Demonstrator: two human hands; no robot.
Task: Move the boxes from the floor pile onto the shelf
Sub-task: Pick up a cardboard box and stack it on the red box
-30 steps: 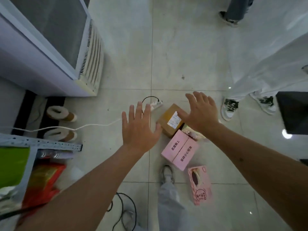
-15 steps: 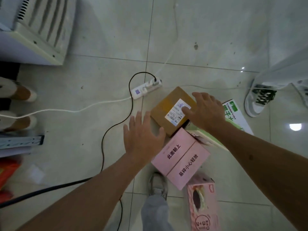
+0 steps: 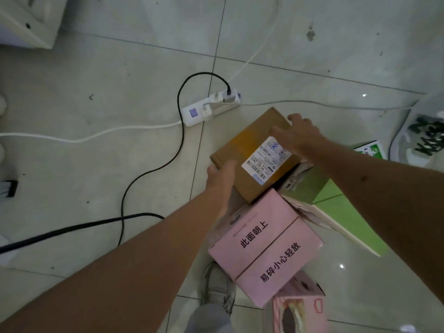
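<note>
A power strip (image 3: 211, 108) is lying at eleven o'clock of the brown box (image 3: 252, 157), cords trailing. The left hand (image 3: 221, 175) is gripping the box's near-left edge; the right hand (image 3: 301, 137) is clasping its far-right corner. The pink box (image 3: 266, 246) is sitting at six o'clock, touching. Lifting carelessly could probably snag cords or topple neighbours.

Views: one only, worn on the person's head; no second view shares anything with it.
Direction: steeply down at the grey tiled floor (image 3: 120, 164), past both forearms.
Nearness: close over the brown cardboard box with a white label (image 3: 249, 159).
Lens: wide-angle, edges bent.
Lower edge: the wearer's own grey shoe (image 3: 217, 289).
</note>
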